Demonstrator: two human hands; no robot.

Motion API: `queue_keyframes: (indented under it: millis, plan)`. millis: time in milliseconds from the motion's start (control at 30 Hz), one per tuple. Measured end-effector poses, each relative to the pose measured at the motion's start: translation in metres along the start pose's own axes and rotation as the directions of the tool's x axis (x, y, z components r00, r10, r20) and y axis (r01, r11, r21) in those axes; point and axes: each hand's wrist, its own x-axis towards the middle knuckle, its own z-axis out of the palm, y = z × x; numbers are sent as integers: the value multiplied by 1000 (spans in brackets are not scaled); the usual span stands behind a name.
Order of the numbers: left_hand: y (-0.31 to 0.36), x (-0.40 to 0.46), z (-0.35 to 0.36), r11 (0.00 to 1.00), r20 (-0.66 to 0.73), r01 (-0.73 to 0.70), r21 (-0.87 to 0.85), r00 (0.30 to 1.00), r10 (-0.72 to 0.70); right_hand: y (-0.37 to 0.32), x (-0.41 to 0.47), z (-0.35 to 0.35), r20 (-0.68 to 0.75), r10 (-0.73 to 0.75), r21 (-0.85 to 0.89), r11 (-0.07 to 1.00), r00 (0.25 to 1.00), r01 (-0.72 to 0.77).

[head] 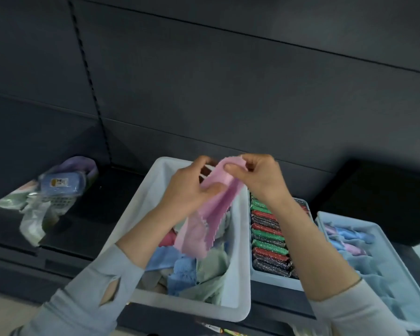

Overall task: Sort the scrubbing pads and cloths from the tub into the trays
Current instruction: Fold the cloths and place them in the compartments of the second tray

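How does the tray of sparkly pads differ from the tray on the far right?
The middle tray holds stiff glittery pads in green, red and dark, packed in a neat row; the right tray holds soft blue and lilac cloths, loosely crumpled. The middle tray looks narrower than the right tray, and the person's right arm crosses over it. Both are pale blue plastic and sit right of the tub.

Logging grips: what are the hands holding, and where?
Both the left hand and right hand pinch the pink cloth along its upper end.
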Motion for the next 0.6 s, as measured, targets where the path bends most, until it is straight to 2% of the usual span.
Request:
queue_keyframes:
  millis: [67, 133, 200, 333, 433, 500, 567, 600]
  plan:
    - [-9, -5, 1, 998, -18, 17, 64, 1000, -16, 4, 4, -8, -34, 23, -9, 1000, 999, -24]
    - [-21, -8, -3, 997, -65, 60, 44, 996, -57, 8, 6, -17, -70, 51, -79, 995, 996, -57]
    - [-35, -9, -9, 996, -82, 84, 21, 993, -82, 14, 7, -26, -102, 98, -57, 993, 990, -104]
    - [-54, -6, -19, 992, -52, 122, -17, 991, -123, 15, 3, -39, -96, 190, 250, 955, 977, -162]
    - [-61, -2, -24, 993, -50, 117, 31, 992, -115, 12, -5, -43, -98, 174, 464, 879, 980, -109]
    - [-60, -1, -25, 992, -55, 89, 90, 995, -84, 14, -12, -48, -19, 121, 510, 855, 993, -94]
    - [-57, 2, -23, 990, -100, 33, 134, 995, -20, 19, -22, -54, 176, 14, 549, 828, 984, -110]
    - [-54, 4, -22, 990, -131, -8, 139, 991, 26, 21, -28, -56, 303, -54, 566, 813, 951, -135]
